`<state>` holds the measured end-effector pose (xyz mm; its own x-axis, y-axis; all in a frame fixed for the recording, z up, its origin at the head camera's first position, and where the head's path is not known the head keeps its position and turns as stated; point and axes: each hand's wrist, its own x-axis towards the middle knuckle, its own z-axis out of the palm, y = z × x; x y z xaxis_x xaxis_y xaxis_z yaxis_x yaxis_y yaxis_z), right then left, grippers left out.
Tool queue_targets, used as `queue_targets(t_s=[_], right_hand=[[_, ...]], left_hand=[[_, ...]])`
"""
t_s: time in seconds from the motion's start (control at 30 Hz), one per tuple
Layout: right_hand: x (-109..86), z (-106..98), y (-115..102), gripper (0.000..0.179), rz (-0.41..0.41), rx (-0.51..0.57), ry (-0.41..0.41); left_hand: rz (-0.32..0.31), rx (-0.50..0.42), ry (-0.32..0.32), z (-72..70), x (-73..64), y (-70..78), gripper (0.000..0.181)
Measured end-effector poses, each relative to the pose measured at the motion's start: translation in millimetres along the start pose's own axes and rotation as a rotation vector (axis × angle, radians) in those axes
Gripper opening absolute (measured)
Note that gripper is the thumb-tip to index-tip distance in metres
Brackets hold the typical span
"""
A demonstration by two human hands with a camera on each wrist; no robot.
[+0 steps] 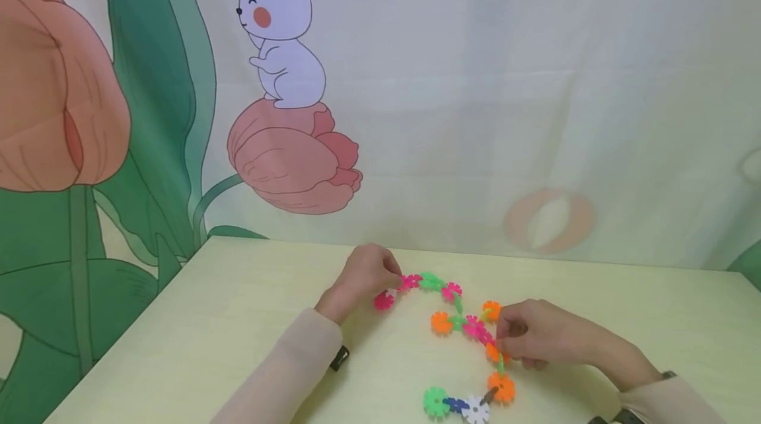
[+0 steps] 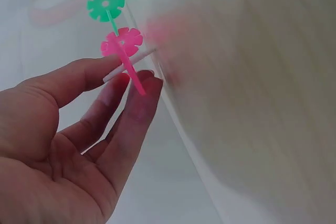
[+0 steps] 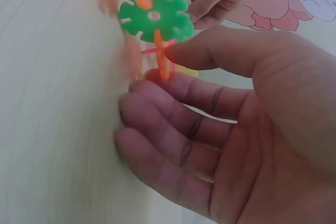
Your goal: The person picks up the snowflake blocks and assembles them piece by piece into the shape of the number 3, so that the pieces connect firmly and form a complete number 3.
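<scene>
A winding chain of notched plastic snowflake discs lies across the table, with pink, green, orange, blue and white pieces slotted together. At its far left end my left hand (image 1: 365,275) pinches a pink disc (image 2: 135,80) between thumb and fingers. A white disc (image 2: 113,74) is slotted across that piece, and another pink disc (image 1: 384,301) hangs below. Midway along the chain, my right hand (image 1: 549,331) holds an orange disc (image 3: 163,66) between thumb and forefinger, its other fingers loosely bent. Joined to that orange piece is a green disc (image 3: 152,17).
Toward the near side the chain runs through an orange disc (image 1: 501,388), a white disc (image 1: 475,409) and a blue disc to a green disc (image 1: 436,402). Side branches end in orange discs. A printed curtain (image 1: 428,113) hangs behind the pale table (image 1: 178,345).
</scene>
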<state>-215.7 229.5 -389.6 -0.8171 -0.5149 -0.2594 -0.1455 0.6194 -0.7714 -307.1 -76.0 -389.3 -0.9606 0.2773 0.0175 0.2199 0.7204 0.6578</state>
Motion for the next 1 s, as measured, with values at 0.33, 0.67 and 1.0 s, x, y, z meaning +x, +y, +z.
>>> queue_targets(t_s=[0.33,0.67,1.0], right_hand=[[1.7,3.9,2.2,0.011,0.001,0.037,0.028],[6.9,12.5,2.4,0.01,-0.065,-0.015,0.055],[12.2,6.6,6.8,0.017,-0.093,0.056,0.06]], left_hand=[[-0.034,-0.024,-0.009,4.5,2.7,3.3,0.004],[-0.053,-0.049,-0.028,7.8,7.5,4.9,0.004],[-0.06,-0.068,-0.05,8.5,8.5,6.5,0.006]])
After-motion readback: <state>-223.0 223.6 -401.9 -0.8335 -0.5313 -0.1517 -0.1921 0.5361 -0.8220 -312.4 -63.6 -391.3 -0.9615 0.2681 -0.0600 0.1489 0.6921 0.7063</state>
